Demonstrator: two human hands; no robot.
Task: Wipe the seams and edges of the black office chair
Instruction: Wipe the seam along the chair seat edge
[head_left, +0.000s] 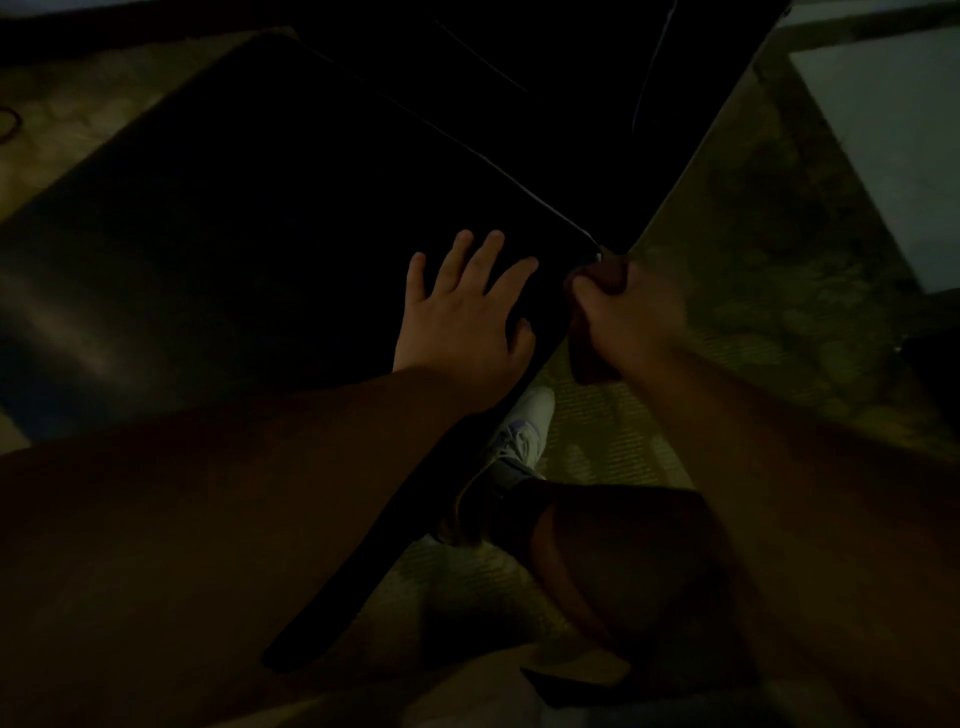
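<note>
At the far left we see the black office chair (218, 218), its broad dark seat cushion filling most of the dim view and lying on a pale patterned carpet (753, 270). Moving right, our left hand (467, 317) rests flat on the cushion near its right corner, fingers straight and spread, gripping nothing. Just beyond the fingertips a thin light seam (498, 171) runs diagonally along the cushion edge toward that corner. Next comes our right hand (623, 312), clenched around a dark reddish cloth (592, 322) and pressed against the corner of the seat, where seam and edge meet. Below the hands, a white shoe (524, 426) stands on the carpet beside the seat's edge. At the upper right a pale, flat surface (883, 130) shows, too blurred to identify.
</note>
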